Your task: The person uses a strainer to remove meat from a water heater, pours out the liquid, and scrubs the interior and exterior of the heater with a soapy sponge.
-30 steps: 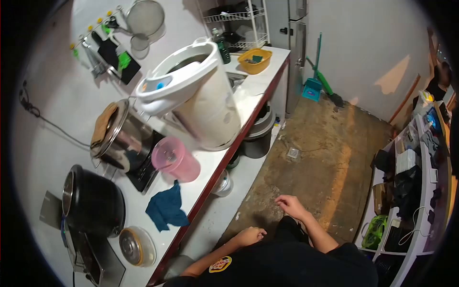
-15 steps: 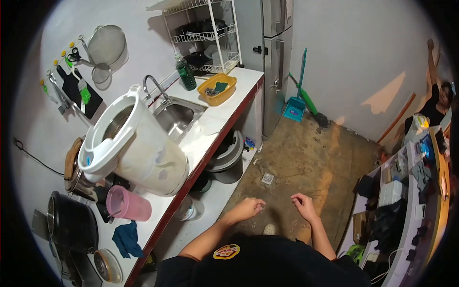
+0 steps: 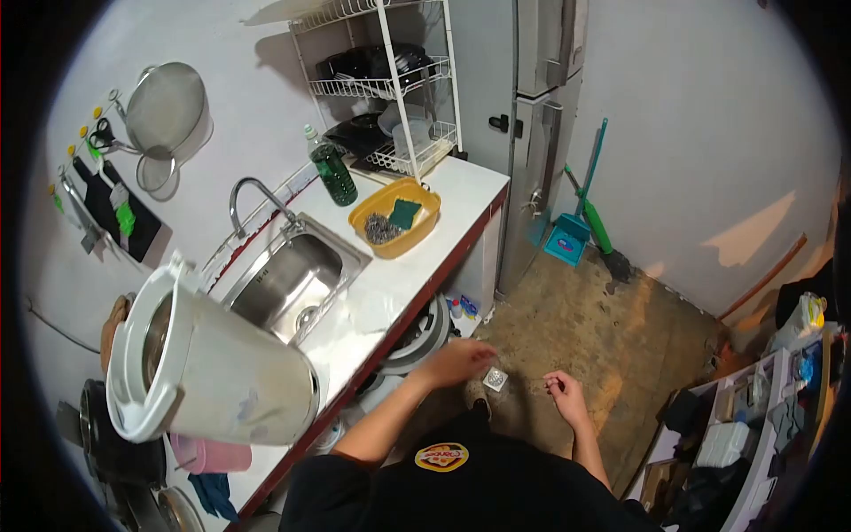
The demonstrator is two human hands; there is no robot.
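Note:
My left hand (image 3: 458, 362) hangs in the air in front of the counter edge, above the floor. It is slightly blurred, with fingers loosely stretched and nothing seen in them. My right hand (image 3: 565, 395) is held over the floor to the right, its fingers loosely bent and a little apart, touching nothing. Between the hands lies a floor drain (image 3: 495, 379). Nearest the left hand under the counter is a grey bin (image 3: 424, 341). On the counter stand a large whitish pail (image 3: 244, 372), a steel sink (image 3: 288, 275) and a yellow basin (image 3: 399, 235) with a green scouring pad and steel wool.
A green bottle (image 3: 332, 171) and a white wire rack (image 3: 399, 89) stand at the counter's far end. Beyond are a refrigerator (image 3: 538, 160), a teal dustpan (image 3: 566, 241) and a broom (image 3: 601, 230). Shelves (image 3: 687, 390) line the right side. A pink container (image 3: 213, 454) sits behind the pail.
My view has moved forward, turned somewhat left and come closer to the sink. My left hand has risen slightly toward the counter. The person at the far right is mostly out of view.

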